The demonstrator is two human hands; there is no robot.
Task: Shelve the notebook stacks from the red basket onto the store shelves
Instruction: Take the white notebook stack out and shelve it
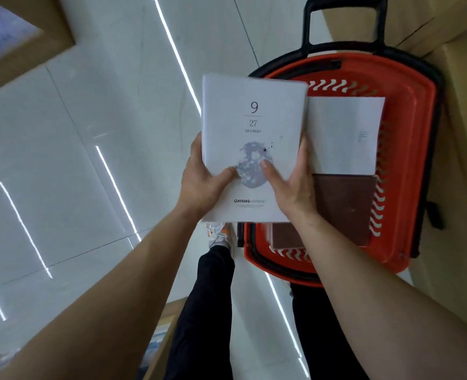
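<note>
- Two bare hands are seen: a left hand (199, 182) and a right hand (289, 185).
- One white notebook stack (251, 127) is held between them, at centre.
- One red basket (418, 149) is seen on the right.
- One white notebook (341, 133) is counted in it, far side.
- Two brown notebooks are counted, one larger (344, 207), one nearer (285, 238).
- One shoe (218, 235) is visible.

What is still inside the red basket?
In the red basket: a white notebook and brown notebooks. The held notebook stack and right hand cover the rest.
</note>
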